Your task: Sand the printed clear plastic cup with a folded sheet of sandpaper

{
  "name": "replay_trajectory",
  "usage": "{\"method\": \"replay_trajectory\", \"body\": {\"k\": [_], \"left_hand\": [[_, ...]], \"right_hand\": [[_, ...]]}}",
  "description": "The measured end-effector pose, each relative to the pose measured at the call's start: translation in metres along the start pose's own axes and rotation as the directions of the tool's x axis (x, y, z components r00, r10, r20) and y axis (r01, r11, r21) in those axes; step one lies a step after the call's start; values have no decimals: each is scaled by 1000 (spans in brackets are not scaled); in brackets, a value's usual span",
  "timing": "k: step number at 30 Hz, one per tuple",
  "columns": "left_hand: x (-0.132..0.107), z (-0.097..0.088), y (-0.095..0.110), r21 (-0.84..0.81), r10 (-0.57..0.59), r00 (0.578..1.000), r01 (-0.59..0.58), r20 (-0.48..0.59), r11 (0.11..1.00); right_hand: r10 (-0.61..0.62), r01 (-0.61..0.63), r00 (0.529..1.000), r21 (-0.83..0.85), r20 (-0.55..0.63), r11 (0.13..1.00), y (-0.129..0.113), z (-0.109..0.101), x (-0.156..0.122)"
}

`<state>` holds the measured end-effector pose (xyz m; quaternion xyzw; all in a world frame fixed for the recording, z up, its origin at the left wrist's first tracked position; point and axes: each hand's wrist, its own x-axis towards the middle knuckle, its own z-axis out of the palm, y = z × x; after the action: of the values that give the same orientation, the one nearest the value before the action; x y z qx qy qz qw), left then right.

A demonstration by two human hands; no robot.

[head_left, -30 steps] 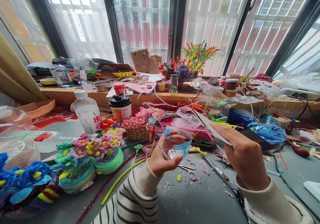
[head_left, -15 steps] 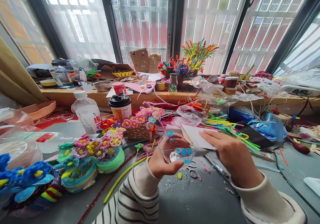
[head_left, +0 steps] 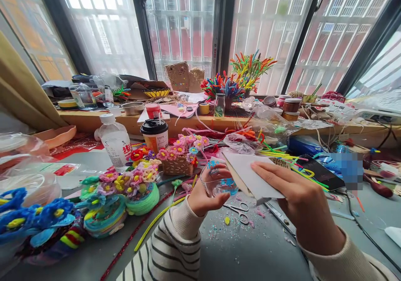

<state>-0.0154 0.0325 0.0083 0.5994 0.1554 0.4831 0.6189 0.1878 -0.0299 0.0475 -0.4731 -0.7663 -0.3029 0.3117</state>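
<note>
Grey worktop (head_left: 232, 260) by barred windows (head_left: 181, 21), lots of craft clutter. L hand (head_left: 206, 191) curled partway round clear cup (head_left: 227, 183), fingers one side, thumb other; cup tilted. R hand (head_left: 305, 201) nearly flat, pinching folded white sheet (head_left: 247, 172). Sheet's R of cup, long axis runs roughly L-R from R fingers; its L end overlaps cup's R side in view, contact n/c. L hand nearer cup. Txt: blue chars on cup, prob 杯 at top, rest unclear; tan piece (head_left: 281, 163) behind R fingers reads "COATED", then "...RASIVE"; btl (head_left: 114, 143) has red 步, rest too small.
</note>
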Motion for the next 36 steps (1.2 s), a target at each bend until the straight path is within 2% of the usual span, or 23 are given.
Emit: {"method": "replay_trajectory", "body": {"k": [2,3,5,6,7,9,12,13,14,15,17,20,23,26,29,33,36], "left_hand": [[0,0,-1,-27,-9,1000,10,16,1000],[0,0,-1,-24,-7,1000,8,16,1000],[1,0,-2,2,10,1000,-10,6,1000],[1,0,-3,11,19,1000,-19,-1,1000],[1,0,-3,12,23,1000,-23,0,1000],[0,0,-3,-9,24,999,-24,28,1000],[-1,-1,-3,-6,24,999,-24,39,1000],[-1,-1,-3,1,21,999,-21,27,1000],[-1,-2,-3,0,27,1000,-27,7,1000],[-1,-3,-3,-6,34,999,-34,-3,999],[0,-3,-4,-11,50,999,-50,18,999],[0,-1,-7,13,78,995,-79,62,997],[0,2,-13,-20,90,995,-91,-37,996],[0,0,-20,-75,92,987,-102,-131,992],[2,-3,-21,-73,77,985,-89,-154,993],[2,-1,-12,-72,85,980,-99,-179,992],[0,3,-4,-80,41,992,-51,-122,995]], "right_hand": [[5,2,996,-78,88,997,2,3,0],[23,-13,996,-117,86,993,3,5,-1],[94,-91,995,-134,18,987,3,5,-1],[116,-121,992,-94,-56,988,2,4,-1],[104,-107,992,-45,-72,993,0,3,-1],[-3,2,1000,-27,-26,1000,-3,2,-1],[64,-60,997,-130,30,990,-5,0,1],[97,-95,995,-123,8,988,-6,-2,1],[124,-130,990,-102,-67,986,-7,-3,1],[116,-121,989,-48,-93,992,-8,-3,2],[-11,13,997,29,-78,999,-8,-2,2],[72,-71,997,-38,26,997,0,8,-1],[176,-176,984,4,-7,984,18,17,-5],[218,-216,973,43,-72,975,28,14,-5],[183,-175,978,78,-102,981,21,5,-1],[-57,59,998,124,-23,990,8,8,0],[49,-49,999,21,-7,999,17,22,-6]]}}
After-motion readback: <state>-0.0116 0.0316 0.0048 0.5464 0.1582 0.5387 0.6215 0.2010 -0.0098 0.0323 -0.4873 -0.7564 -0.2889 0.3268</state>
